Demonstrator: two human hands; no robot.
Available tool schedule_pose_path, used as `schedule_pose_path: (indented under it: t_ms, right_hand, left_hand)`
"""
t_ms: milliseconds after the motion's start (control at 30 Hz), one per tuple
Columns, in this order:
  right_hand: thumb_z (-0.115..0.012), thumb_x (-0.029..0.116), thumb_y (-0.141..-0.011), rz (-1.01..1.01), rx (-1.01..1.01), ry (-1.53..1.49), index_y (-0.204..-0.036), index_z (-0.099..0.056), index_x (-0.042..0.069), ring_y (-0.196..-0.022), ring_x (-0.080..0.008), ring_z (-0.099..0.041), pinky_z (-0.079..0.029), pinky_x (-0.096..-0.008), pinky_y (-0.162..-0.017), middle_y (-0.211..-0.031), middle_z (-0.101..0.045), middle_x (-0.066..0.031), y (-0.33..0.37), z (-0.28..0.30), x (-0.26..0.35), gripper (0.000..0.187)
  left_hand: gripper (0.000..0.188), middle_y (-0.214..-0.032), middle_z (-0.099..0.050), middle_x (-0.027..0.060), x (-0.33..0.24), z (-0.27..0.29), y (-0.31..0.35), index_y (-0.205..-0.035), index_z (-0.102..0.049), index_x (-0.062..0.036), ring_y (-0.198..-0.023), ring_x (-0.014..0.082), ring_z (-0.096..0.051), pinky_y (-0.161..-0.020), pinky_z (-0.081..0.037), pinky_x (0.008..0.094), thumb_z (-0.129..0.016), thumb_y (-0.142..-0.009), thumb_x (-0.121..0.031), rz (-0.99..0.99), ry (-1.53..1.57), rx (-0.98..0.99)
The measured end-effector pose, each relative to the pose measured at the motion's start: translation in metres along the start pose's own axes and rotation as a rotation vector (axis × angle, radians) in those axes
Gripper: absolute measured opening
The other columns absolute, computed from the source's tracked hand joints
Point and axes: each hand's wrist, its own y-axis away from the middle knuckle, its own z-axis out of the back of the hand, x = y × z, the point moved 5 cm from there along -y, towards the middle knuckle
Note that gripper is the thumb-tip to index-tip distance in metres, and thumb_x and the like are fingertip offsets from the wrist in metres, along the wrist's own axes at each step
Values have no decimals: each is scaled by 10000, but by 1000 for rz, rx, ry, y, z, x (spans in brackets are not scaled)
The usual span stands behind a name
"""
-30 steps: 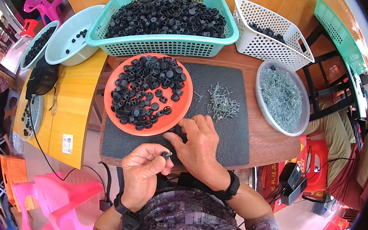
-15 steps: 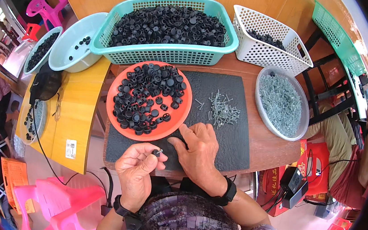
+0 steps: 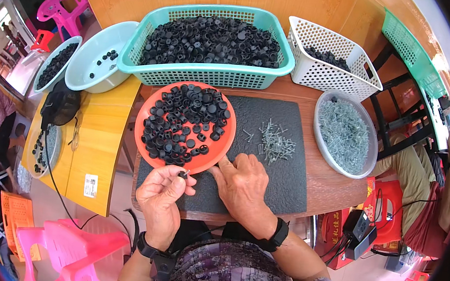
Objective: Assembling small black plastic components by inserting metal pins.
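Pinching a blk cap (image 3: 182,175) (shiny bit sticking out of it) betw. thumb & fingertips: L hand (image 3: 163,199), by the near rim of the red plate (image 3: 218,152). R hand (image 3: 245,186) half-curled, close to plate's R edge; can't tell if it grips anything. Plate's full of caps, on a dark mat (image 3: 288,188) w/ loose screws (image 3: 277,143). Beyond: green basket (image 3: 209,77) of caps, white basket (image 3: 327,79), tub (image 3: 326,154) of screws far R.

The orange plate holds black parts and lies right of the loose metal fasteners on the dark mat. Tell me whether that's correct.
The side is wrong: in the head view, the orange plate holds black parts and lies left of the loose metal fasteners on the dark mat.
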Motion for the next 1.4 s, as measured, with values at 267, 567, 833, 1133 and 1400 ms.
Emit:
schedule_pose_path:
  t_ms: [267, 567, 833, 1133, 1400]
  right_hand:
    - [-739, 240, -687, 27, -4, 26, -803, -642, 80, -550, -221, -494, -392, -340, -480, -587, -425, -49, -5, -2, 3, 219]
    - [-723, 221, -712, 19, -11, 1, -794, -646, 82, -539, -227, -500, -399, -344, -479, -582, -440, -52, -5, -3, 1, 179]
    - [-701, 258, -732, 75, 71, 29, -896, -616, 58, -601, -233, -521, -412, -348, -520, -636, -473, -67, -3, -2, 3, 272]
    - [-688, 246, -764, 45, 60, -79, -740, -637, 90, -469, -233, -533, -397, -348, -436, -506, -501, -65, -9, -11, -6, 165]
    - [-685, 171, -752, 52, 32, -97, -699, -608, 75, -495, -237, -543, -407, -346, -455, -542, -531, -71, -7, -8, -3, 134]
  left_hand:
    - [215, -788, -635, 128, 2, 1, -6, -968, -587, 50, -697, 196, -626, -601, -519, 274, -648, -832, -103, 25, 3, -21]
    - [206, -778, -638, 131, 2, 3, -6, -962, -589, 51, -686, 197, -629, -591, -529, 280, -647, -831, -98, 23, -1, -28]
    - [194, -791, -638, 128, -2, 3, -11, -960, -587, 56, -690, 194, -633, -591, -536, 280, -643, -830, -76, 5, 26, -25]
    - [193, -777, -641, 131, -3, 3, -13, -960, -589, 53, -667, 194, -630, -581, -533, 280, -641, -832, -82, -37, 31, -31]
    - [198, -767, -639, 126, -5, 3, -15, -966, -588, 47, -645, 189, -620, -567, -526, 272, -632, -838, -99, -51, 11, -32]
